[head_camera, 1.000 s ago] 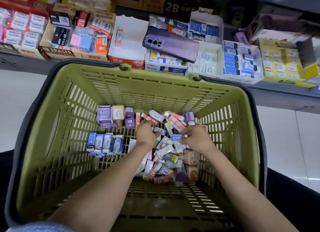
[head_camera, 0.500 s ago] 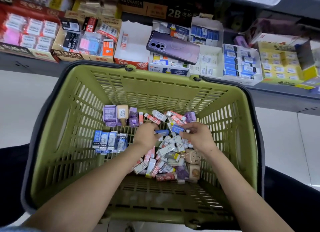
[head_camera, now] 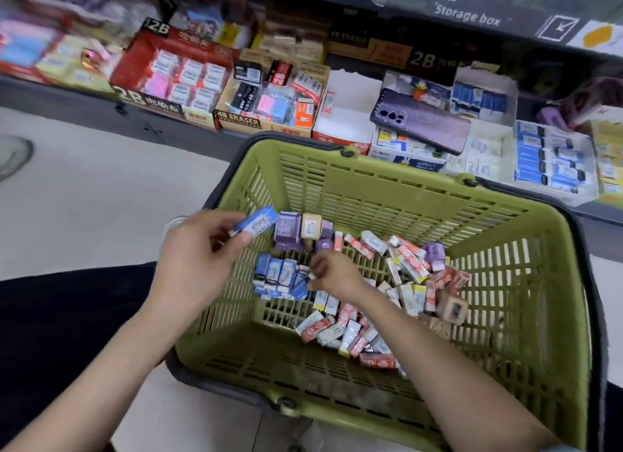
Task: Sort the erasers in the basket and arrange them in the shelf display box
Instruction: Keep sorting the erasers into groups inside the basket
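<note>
- Left hand (head_camera: 199, 259) has come up out of the basket (head_camera: 371, 182) and now sits over its left rim. Thumb and fingertips pinch one blue eraser (head_camera: 256, 219) by its end. Half a second ago this hand was down in the mixed pile.
- Right hand (head_camera: 332, 273) has left the middle of the pile (head_camera: 387, 303) and gone to the row of blue erasers (head_camera: 278, 276) standing near the basket's left wall. Its fingers are curled and the tips touch the right end of that row. The blur hides whether it has hold of one, so I cannot tell.
- Two groups already stand apart: the blue row, and the purple erasers (head_camera: 288, 230) in the far left corner. Everything else, mostly red-and-white, lies jumbled from the middle to the right wall.
- One more blue eraser is out of the jumble, so I judge the sorting is still under way, with the blues nearly gathered and the rest not yet begun.
- Beyond the basket's far edge runs the shelf (head_camera: 161, 133). A box of blue erasers (head_camera: 549, 161) sits on it towards the right, the likely home for the blue group. A phone (head_camera: 421, 121) lies across the boxes nearer the middle.
</note>
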Demonstrator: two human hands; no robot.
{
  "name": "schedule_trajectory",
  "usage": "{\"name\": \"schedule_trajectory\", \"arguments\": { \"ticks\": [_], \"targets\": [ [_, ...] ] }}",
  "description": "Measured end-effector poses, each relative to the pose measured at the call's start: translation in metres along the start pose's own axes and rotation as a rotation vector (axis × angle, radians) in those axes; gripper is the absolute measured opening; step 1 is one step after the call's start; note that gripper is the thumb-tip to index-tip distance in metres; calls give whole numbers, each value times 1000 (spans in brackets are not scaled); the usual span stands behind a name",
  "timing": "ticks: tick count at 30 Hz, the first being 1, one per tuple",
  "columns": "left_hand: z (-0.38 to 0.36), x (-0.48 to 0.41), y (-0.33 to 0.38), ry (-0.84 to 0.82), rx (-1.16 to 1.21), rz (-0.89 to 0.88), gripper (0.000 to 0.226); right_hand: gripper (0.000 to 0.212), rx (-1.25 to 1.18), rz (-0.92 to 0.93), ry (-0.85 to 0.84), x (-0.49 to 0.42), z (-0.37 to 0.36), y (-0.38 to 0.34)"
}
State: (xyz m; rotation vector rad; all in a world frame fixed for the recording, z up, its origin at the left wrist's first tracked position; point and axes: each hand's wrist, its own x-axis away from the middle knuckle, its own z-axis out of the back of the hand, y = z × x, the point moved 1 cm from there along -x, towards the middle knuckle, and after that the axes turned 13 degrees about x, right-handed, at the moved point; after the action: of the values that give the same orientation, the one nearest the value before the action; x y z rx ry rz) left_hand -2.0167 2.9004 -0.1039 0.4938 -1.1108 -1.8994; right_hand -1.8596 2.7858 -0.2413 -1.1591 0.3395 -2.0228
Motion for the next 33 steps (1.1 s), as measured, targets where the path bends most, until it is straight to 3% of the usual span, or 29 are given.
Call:
{"name": "schedule_trajectory", "arguments": {
  "ticks": [3, 9, 10, 12, 14, 15, 17, 20, 22, 24, 28, 33],
  "targets": [
    [6, -3, -4, 3, 41, 11, 16, 34, 50, -20, 87, -12, -10, -1],
    [7, -1, -5, -49, 44, -41, 21, 28, 397, 47, 290, -5, -15, 4],
    [6, -1, -6, -60, 35, -46, 20, 26, 346, 43, 321, 1, -11, 1],
    [3, -2, -7, -84, 17, -67, 19, 20, -67, 63, 340, 22, 6, -15],
    [-1, -3, -6, -121, 40, -87, 20, 21, -541, 120, 213, 46, 24, -39],
    [-2, -3, -6, -148, 59, -105, 21, 25, -650, 178, 168, 55, 31, -51],
    [-6, -5, -6, -218, 66, -161, 22, 26, -691, 294, 174, 63, 37, -68],
    [-4, -5, -8, -235, -32, -301, 25, 15, -713, 285, 245, 60, 37, -77],
    [5, -7, -12, -149, -194, -458, 30, 14, -660, 198, 238, 51, 31, -70],
    [14, -8, -20, -63, -356, -541, 35, 20, -429, 102, 198, 35, 18, -58],
    [15, -5, -37, -76, -411, -542, 36, 37, -19, 54, 158, -2, -22, -45],
    [13, -6, -40, -93, -415, -513, 32, 35, 293, 61, 356, -23, -41, -49]
  ]
}}
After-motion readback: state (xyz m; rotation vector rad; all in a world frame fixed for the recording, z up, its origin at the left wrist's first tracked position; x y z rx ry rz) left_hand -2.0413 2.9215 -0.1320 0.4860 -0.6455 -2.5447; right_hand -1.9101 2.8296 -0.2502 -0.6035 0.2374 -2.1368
